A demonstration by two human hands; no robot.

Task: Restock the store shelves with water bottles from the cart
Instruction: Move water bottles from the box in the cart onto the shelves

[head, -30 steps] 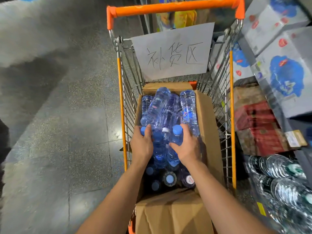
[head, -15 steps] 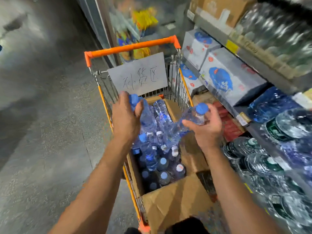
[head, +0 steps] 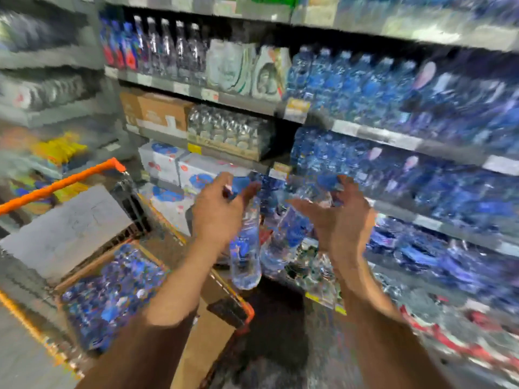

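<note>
A person's left hand (head: 222, 211) grips a water bottle (head: 245, 248) by its blue-capped neck, so the body hangs clear below the fist, while the right hand (head: 341, 220) curls its fingers around the cap end of a second bottle (head: 286, 237), which slants down toward the first. Both are held up between the cart (head: 64, 186), at left with its box of bottles (head: 112, 290), and the store shelves (head: 393, 138), at right, likely for shelving among the blue-wrapped stock. Heavy blur smears labels, price tags and the paper sign (head: 67, 228); whether the two bottles touch cannot be told, and the cart's near end is cut off
</note>
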